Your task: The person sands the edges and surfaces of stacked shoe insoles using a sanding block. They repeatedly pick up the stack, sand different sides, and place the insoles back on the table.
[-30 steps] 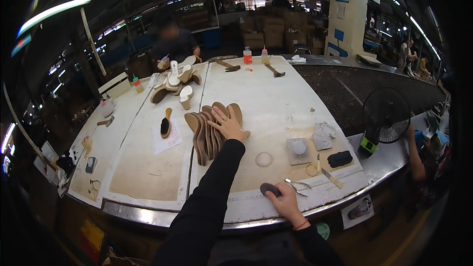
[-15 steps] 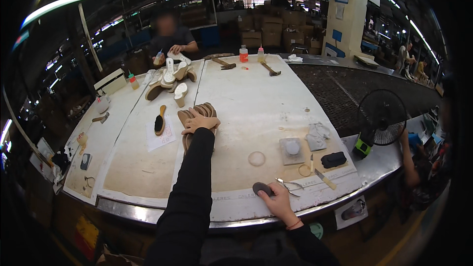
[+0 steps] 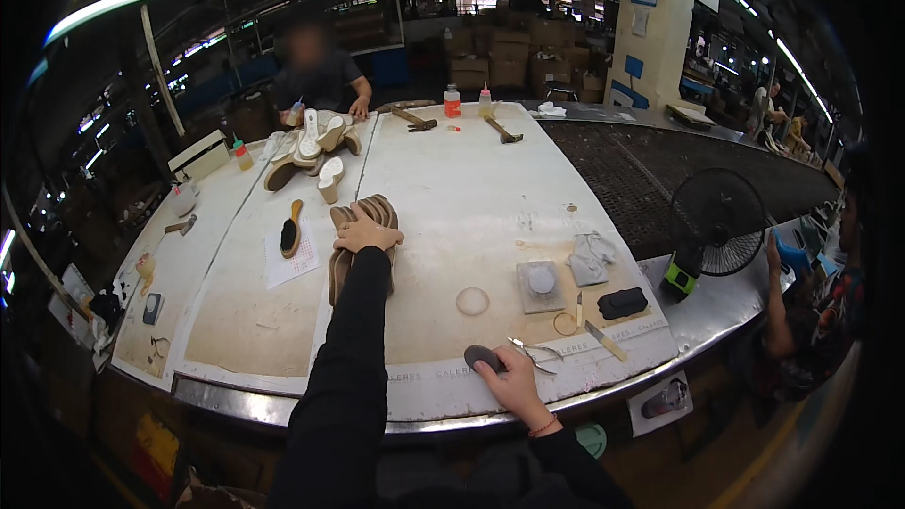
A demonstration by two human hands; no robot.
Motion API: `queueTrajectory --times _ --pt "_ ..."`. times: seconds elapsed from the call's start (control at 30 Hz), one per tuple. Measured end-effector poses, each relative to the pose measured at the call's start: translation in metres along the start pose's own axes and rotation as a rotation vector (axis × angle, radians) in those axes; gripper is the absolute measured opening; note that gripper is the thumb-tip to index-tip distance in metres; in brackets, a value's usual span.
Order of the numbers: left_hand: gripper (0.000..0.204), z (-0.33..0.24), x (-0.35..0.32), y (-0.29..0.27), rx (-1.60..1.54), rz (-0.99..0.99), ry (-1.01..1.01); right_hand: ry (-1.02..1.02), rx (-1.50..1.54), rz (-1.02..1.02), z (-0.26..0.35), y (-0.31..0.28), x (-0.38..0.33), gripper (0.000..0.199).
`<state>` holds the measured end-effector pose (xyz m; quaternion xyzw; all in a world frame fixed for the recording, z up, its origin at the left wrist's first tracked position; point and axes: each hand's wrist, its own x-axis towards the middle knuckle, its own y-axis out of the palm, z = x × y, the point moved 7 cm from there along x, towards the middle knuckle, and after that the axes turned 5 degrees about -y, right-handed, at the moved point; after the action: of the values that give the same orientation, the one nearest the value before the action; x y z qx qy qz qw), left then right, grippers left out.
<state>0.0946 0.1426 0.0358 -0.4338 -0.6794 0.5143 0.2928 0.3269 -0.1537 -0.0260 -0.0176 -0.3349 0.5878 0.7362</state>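
Note:
My left hand point(image 3: 358, 232) reaches forward over a row of brown shoe soles point(image 3: 375, 211) standing close together on the white table, its fingers gripping their tops. Part of the row is hidden behind my hand and sleeve. Near the front edge, my right hand point(image 3: 517, 385) pinches a dark grey, rounded pad point(image 3: 482, 357) between thumb and fingers. Just beyond that hand lies a pair of metal nippers point(image 3: 535, 353). Left of the soles, a wooden-handled brush point(image 3: 291, 231) with black bristles rests on a printed sheet point(image 3: 290, 266).
White-topped soles point(image 3: 311, 146) are piled near a co-worker point(image 3: 320, 75) across the table. Hammers point(image 3: 503, 132) and bottles point(image 3: 452, 102) stand or lie at the back. On the right are a knife point(image 3: 605, 340), a black case point(image 3: 623, 303), a rag point(image 3: 590, 258) and a fan point(image 3: 718, 221).
The whole view has shifted slightly. My left hand has drawn back a little over the soles; my right still holds the pad. The co-worker's hand has left the white sole for the table edge.

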Motion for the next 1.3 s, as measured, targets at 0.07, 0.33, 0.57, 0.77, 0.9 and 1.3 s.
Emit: queueTrajectory --times 0.07,0.33,0.57,0.77,0.9,1.3 --pt "0.132 0.003 -0.012 -0.002 -0.003 0.039 0.096 -0.003 0.03 -0.011 -0.001 -0.001 0.001 0.021" --pt "0.133 0.024 -0.143 0.001 -0.144 0.147 0.688 0.15 0.228 -0.141 -0.034 -0.001 -0.003 0.023" --pt "0.143 0.065 -0.222 -0.063 -0.968 0.392 0.957 0.368 1.02 -0.318 -0.003 0.022 0.037 0.032" --pt "0.15 0.088 -0.239 -0.083 -1.202 0.503 1.121 0.204 1.236 -0.174 0.087 0.049 0.074 0.033" --pt "0.15 0.114 -0.247 -0.062 -1.276 0.527 1.093 0.287 1.148 -0.226 0.084 0.064 0.044 0.029" --pt "0.142 0.149 -0.251 -0.062 -1.433 0.608 0.924 0.241 1.078 -0.188 0.108 0.072 0.032 0.03"
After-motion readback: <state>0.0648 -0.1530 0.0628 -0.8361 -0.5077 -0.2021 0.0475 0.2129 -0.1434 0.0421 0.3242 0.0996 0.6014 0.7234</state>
